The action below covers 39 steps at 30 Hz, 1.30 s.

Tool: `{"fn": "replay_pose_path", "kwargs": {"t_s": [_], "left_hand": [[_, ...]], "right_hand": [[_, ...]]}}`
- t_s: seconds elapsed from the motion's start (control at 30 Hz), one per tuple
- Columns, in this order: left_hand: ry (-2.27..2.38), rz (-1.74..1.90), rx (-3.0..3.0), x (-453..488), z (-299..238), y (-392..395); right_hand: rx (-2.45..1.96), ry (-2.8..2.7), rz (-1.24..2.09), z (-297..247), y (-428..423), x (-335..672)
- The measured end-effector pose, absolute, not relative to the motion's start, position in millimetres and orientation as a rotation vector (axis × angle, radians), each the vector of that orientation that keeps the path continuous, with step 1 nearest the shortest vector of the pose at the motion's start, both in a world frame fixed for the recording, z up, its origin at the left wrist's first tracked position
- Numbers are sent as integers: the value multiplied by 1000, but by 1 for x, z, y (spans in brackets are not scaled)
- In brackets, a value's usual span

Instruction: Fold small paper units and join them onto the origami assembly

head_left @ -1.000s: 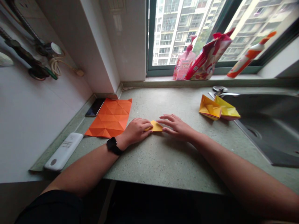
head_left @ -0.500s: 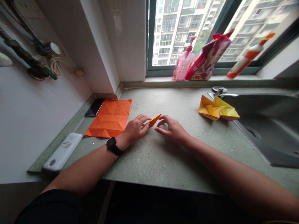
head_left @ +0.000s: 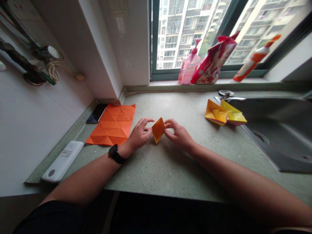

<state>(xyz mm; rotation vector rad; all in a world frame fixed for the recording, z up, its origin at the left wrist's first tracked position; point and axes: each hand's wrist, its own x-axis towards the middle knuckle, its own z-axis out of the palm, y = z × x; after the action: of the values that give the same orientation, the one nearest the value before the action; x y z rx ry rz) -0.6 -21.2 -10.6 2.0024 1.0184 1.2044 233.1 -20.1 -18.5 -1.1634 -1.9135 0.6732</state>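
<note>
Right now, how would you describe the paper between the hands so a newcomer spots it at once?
On the speckled green countertop, look between the steel sink and the creased orange sheet. There the left hand and right hand pinch a small folded orange paper on edge. It is the only paper held, and much smaller than the yellow paper models by the sink.

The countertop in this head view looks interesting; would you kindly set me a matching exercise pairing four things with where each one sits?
Things:
1 small orange folded paper
2 creased orange sheet
3 pink pump bottle
4 yellow folded paper

Places:
A windowsill
B beside the sink
C between the left hand and right hand
D beside the phone

Pairs: 1-C, 2-D, 3-A, 4-B
</note>
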Motion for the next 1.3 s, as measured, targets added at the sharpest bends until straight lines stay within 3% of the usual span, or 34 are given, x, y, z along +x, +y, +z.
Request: {"fn": "replay_pose_path", "kwargs": {"t_s": [0.43, 0.7, 0.93, 1.3], "left_hand": [[873, 1117, 1521, -8, -7, -16], [943, 1116, 1503, -11, 0, -20], [1100, 1093, 1786, -8, -6, -19], [1262, 728, 2500, -4, -13, -28]], "right_hand": [[-868, -1614, 1116, -15, -11, 243], [-933, -1596, 1197, -9, -14, 248], [-1042, -1814, 1003, -8, -14, 247], [-1225, -2300, 367, -21, -15, 248]]}}
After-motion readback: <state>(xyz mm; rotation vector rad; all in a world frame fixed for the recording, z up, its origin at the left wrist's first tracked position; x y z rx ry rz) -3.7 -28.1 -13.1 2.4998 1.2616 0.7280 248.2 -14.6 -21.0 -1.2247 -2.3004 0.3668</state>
